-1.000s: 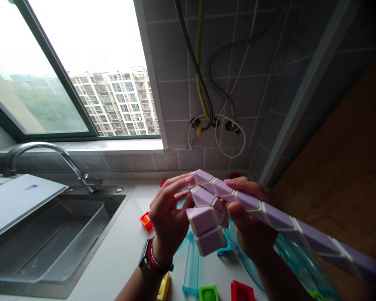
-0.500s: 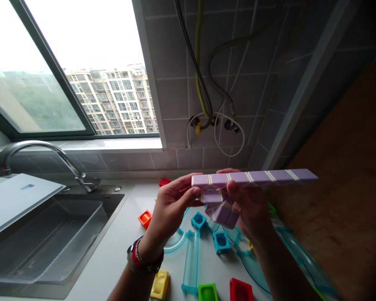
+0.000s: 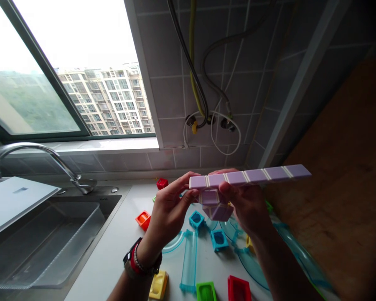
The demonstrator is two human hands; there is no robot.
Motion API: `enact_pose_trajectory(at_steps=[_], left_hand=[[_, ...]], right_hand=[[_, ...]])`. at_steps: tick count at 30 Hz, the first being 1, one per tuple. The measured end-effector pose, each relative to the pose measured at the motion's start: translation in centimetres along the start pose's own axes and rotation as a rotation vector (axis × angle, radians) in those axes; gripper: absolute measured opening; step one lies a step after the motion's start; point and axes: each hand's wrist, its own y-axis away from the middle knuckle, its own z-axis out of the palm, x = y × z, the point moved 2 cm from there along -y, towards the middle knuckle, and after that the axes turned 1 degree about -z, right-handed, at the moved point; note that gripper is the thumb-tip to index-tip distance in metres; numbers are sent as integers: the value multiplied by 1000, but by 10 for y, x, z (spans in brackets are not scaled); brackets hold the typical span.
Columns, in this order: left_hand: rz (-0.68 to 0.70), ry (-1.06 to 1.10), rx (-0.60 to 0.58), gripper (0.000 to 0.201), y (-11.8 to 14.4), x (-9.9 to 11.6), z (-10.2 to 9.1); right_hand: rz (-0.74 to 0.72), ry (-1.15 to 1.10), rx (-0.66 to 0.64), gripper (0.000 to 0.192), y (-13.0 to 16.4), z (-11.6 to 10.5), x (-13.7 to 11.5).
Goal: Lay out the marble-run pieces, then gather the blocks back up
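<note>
A lilac snake puzzle (image 3: 257, 176) made of wedge segments with pale seams is held up over the counter. Its long straight row stretches to the right, while a few folded segments hang under the left half. My left hand (image 3: 172, 202) pinches the left end, thumb against the folded part just below the row. Around the middle, my right hand (image 3: 247, 205) grips the row, its thumb on the near side and other fingers behind, partly hidden. Beneath the hands lie blue block pieces (image 3: 219, 240) and a clear blue straight track (image 3: 188, 261).
Loose blocks lie on the white counter (image 3: 103, 255): orange (image 3: 143, 219), yellow (image 3: 158, 285), green (image 3: 206, 291) and red (image 3: 239, 288). At left is a sink with a clear bin (image 3: 84, 234), a white board (image 3: 15, 205) and a faucet (image 3: 56, 156). Hoses (image 3: 194, 71) hang along the tiled wall.
The folded segments under the row have turned and now sit a little higher and more compact. Both hands keep their grip; the whole view has shifted slightly.
</note>
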Motion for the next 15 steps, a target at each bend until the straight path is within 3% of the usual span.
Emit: enact_pose_trajectory(at_steps=[7, 15], left_hand=[[22, -10, -19, 39, -4, -1, -4], [95, -55, -14, 36, -1, -1, -2]], right_hand=[[-52, 71, -50, 30, 0, -5, -10], [-58, 23, 81, 30, 2, 3, -5]])
